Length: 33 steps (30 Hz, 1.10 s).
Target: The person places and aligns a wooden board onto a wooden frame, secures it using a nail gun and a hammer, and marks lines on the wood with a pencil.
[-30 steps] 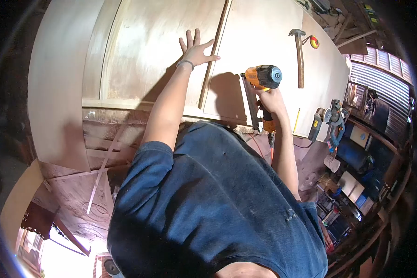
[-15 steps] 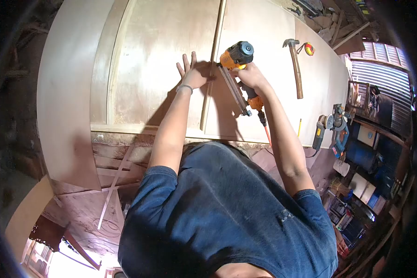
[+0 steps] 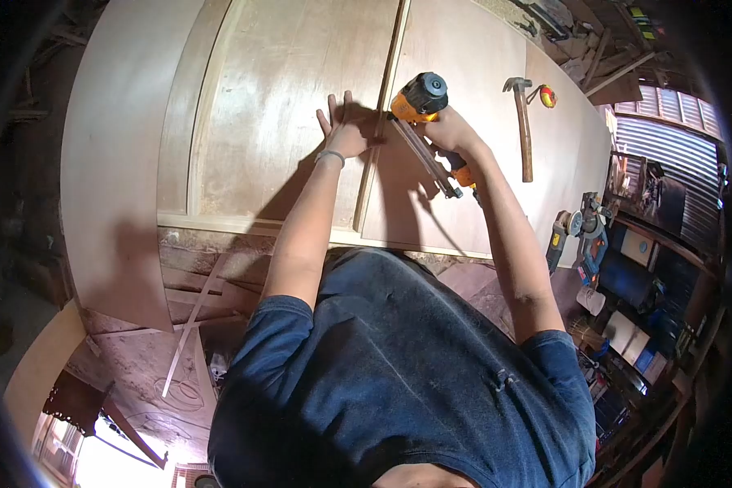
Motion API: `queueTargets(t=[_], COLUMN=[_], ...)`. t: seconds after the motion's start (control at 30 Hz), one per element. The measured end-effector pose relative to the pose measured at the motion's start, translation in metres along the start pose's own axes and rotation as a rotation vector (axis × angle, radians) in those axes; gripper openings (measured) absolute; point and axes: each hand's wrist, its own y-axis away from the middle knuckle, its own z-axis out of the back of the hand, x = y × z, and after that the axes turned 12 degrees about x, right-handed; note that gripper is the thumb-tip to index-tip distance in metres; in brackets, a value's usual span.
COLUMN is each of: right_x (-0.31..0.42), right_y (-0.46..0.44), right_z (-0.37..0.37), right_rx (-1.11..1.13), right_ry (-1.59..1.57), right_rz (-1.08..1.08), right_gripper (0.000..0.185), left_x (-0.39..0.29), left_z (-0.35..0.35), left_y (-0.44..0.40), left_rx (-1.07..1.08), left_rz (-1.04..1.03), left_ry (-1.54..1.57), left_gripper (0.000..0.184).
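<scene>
My right hand (image 3: pixel 453 132) is wrapped round the handle of an orange and black nail gun (image 3: pixel 421 96). The gun's nose is at the narrow wooden strip (image 3: pixel 368 191) that runs along the plywood panel (image 3: pixel 260 122). Its long magazine slants down towards me. My left hand (image 3: pixel 347 134) presses on the panel just left of the strip, with several fingers stretched apart. Its thumb side reaches the strip, partly in shadow.
Right of the gun, a claw hammer (image 3: pixel 524 130) and a red and yellow tape measure (image 3: pixel 547 96) lie on the panel. Power tools (image 3: pixel 581 232) sit at its right edge. A loose plywood sheet (image 3: pixel 114 163) is at the left. Wood scraps (image 3: pixel 598 61) lie beyond.
The nail gun has shifted slightly to the right along with my right hand. My left hand keeps its place beside the strip, and the view has moved a little.
</scene>
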Motion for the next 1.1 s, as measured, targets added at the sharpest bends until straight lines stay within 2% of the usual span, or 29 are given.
queueTargets(t=[0.1, 0.2, 0.37, 0.47, 0.57, 0.7, 0.83, 0.93, 1.1], right_x=[0.005, 0.013, -0.002, 0.003, 0.031, 0.032, 0.030, 0.033, 0.027], right_y=[-0.001, 0.001, 0.001, 0.004, 0.016, -0.008, -0.035, -0.047, -0.060], right_z=[0.000, 0.012, 0.034, 0.045, 0.062, 0.076, 0.082, 0.087, 0.087], right_rx=[-0.027, 0.060, -0.131, -0.156, -0.143, -0.106, -0.112, -0.111, -0.116], right_ry=[0.081, 0.041, -0.045, -0.181, -0.283, -0.329, -0.343, -0.291, -0.192], right_rz=[-0.038, -0.090, -0.023, -0.062, -0.042, -0.053, -0.014, -0.066, -0.023], right_gripper=[0.046, 0.044, 0.037, 0.035, 0.032, 0.031, 0.030, 0.031, 0.041], left_x=[-0.007, -0.006, 0.005, -0.003, -0.007, -0.006, -0.006, -0.007, -0.007], left_z=[0.009, 0.009, 0.002, 0.011, 0.017, 0.014, 0.015, 0.014, 0.012], left_y=[0.007, 0.011, 0.000, 0.016, 0.015, 0.013, 0.015, 0.014, 0.014], left_rx=[0.022, 0.006, 0.097, -0.017, 0.044, 0.044, 0.029, 0.014, 0.010], left_rz=[-0.007, -0.027, -0.006, -0.097, -0.049, -0.043, -0.061, -0.072, -0.077], left_ry=[0.051, 0.079, 0.050, 0.175, 0.164, 0.149, 0.172, 0.184, 0.195], left_gripper=[0.089, 0.082, 0.074, 0.078, 0.081, 0.080, 0.080, 0.080, 0.078])
